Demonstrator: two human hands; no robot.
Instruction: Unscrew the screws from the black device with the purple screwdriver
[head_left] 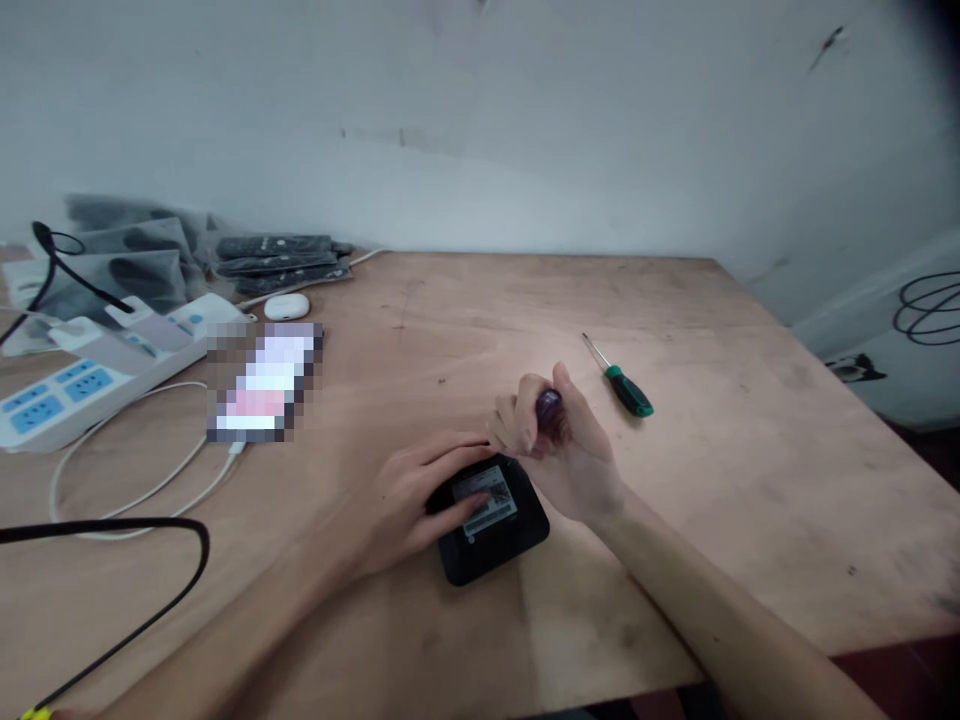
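Near the front edge of the wooden table (675,300), the left hand (409,500) is pressing flat on a small black plastic box (491,520) — steadying it — while the right hand (562,450) is gripping a purple-handled screwdriver (549,408) upright over its far corner.

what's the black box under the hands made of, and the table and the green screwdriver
Black box: likely matte plastic, rounded moulded corners, paper label. Table: bare wood sheet, perhaps plywood, with grain and stains. Green screwdriver: shiny metal shaft, handle probably plastic or rubber.

Wooden table (750,480) against a pale wall (525,130) (scuffed, marked).
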